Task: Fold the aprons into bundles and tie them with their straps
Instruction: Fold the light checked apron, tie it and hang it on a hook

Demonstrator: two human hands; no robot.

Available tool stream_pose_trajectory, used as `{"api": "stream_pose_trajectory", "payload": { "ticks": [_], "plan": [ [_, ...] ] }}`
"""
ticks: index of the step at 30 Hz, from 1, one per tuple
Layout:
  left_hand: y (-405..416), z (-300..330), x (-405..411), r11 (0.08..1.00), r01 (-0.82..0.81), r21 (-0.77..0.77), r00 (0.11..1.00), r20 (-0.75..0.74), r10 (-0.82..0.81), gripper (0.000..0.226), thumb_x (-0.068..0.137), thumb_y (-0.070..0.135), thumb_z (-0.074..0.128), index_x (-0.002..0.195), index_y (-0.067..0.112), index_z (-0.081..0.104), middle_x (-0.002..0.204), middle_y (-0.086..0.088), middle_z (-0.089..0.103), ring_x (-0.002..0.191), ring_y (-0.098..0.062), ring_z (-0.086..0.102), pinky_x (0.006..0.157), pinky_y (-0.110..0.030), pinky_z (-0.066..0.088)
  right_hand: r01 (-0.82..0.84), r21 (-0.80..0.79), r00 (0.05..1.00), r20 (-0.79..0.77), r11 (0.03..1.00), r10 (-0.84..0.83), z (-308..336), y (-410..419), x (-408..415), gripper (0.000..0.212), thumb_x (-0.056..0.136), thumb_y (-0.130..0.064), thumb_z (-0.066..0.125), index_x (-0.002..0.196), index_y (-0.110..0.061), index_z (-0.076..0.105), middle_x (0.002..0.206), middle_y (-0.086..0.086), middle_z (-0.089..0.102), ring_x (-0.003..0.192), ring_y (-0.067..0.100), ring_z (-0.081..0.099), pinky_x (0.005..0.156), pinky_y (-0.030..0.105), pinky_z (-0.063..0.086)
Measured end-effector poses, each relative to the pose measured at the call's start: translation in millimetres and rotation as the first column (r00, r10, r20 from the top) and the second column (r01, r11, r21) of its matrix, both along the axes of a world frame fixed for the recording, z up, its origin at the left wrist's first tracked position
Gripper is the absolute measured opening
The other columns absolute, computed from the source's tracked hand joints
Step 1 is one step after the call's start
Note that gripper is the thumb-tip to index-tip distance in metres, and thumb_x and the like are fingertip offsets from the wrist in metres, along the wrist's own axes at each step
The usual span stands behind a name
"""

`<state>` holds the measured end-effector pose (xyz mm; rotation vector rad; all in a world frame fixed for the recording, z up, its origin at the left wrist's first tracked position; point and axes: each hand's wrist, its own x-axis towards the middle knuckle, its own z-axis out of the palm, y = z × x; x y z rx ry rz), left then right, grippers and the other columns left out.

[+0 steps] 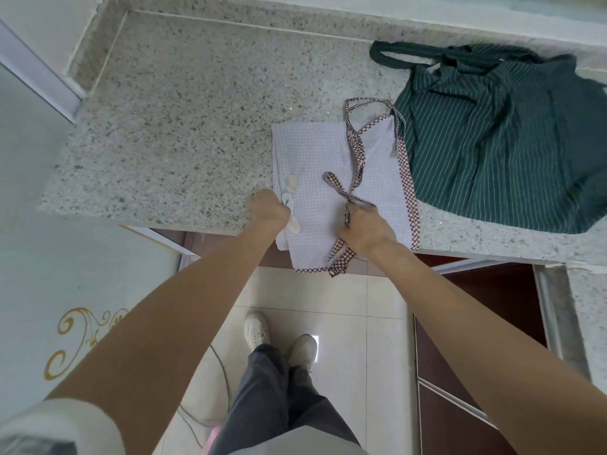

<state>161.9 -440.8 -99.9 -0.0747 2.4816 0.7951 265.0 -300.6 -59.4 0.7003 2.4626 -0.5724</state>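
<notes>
A pale lilac checked apron (315, 152) with dark red checked trim lies folded flat on the speckled counter (184, 126), its near end hanging over the front edge. My left hand (267, 210) grips the apron's left edge at the counter's front. My right hand (368, 226) pinches one red checked strap (356, 152) that loops across the top of the fabric. A dark green striped apron (499, 136) lies spread out and rumpled to the right, its edge touching the lilac one.
The counter's front edge runs under my hands. Dark red cabinet fronts (466, 323) sit below on the right, a pale panel with gold scrollwork (75, 330) on the left. A raised stone ledge (295, 14) borders the back.
</notes>
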Motion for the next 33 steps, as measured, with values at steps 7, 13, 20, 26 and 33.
{"api": "stream_pose_trajectory", "payload": {
  "ticks": [7,13,20,26,33],
  "plan": [
    [2.9,7.5,5.8,0.989,-0.002,0.145,0.983,-0.182,0.029,0.026,0.089,0.011,0.053,0.064,0.017,0.048,0.081,-0.008,0.059,0.093,-0.025,0.052,0.079,-0.033,0.042,0.047,0.233,0.997,0.042,0.971,-0.058,8.3,16.4,10.7,0.04,0.101,-0.031,0.03,0.121,-0.004,0.052,0.122,0.015,0.055,0.11,0.031,0.056,0.08,0.035,0.041],
    [-5.7,-2.0,12.4,0.937,-0.083,0.339,0.994,0.088,0.056,0.018,0.09,0.021,0.057,0.078,0.014,0.046,0.079,-0.008,0.058,0.085,-0.03,0.061,0.077,-0.043,0.052,0.152,0.207,0.981,-0.153,0.966,-0.121,-2.7,8.4,11.6,0.044,0.096,-0.039,0.043,0.124,-0.004,0.039,0.123,0.018,0.038,0.113,0.033,0.041,0.074,0.037,0.036],
    [-15.8,-3.4,13.0,0.952,-0.026,0.305,0.991,0.135,-0.016,0.02,0.087,0.005,0.055,0.099,0.013,0.041,0.088,-0.005,0.053,0.093,-0.028,0.057,0.086,-0.049,0.051,0.34,-0.325,0.931,-0.014,0.883,-0.364,-2.0,3.3,26.0,0.047,0.083,0.0,0.059,0.115,-0.01,0.026,0.103,0.019,0.056,0.081,0.029,0.059,0.062,0.03,0.051],
    [-19.6,-3.2,14.1,0.961,0.022,0.275,0.996,0.073,-0.044,0.013,0.089,0.005,0.055,0.096,0.012,0.047,0.089,-0.006,0.051,0.089,-0.024,0.054,0.083,-0.044,0.05,0.205,-0.143,0.978,-0.02,0.968,-0.21,17.9,7.0,45.9,0.031,0.089,-0.019,0.058,0.108,0.002,0.045,0.095,0.011,0.053,0.092,0.026,0.052,0.069,0.029,0.046],
    [-25.1,-5.5,8.9,0.932,-0.131,0.339,0.975,0.213,0.059,0.04,0.094,0.014,0.055,0.059,0.013,0.036,0.053,-0.002,0.043,0.051,-0.017,0.04,0.054,-0.027,0.038,0.258,-0.34,0.923,-0.192,0.904,-0.335,-8.8,10.8,21.5,0.024,0.092,-0.021,0.058,0.103,0.0,0.062,0.101,0.01,0.062,0.096,0.023,0.056,0.073,0.014,0.035]
  ]
}}
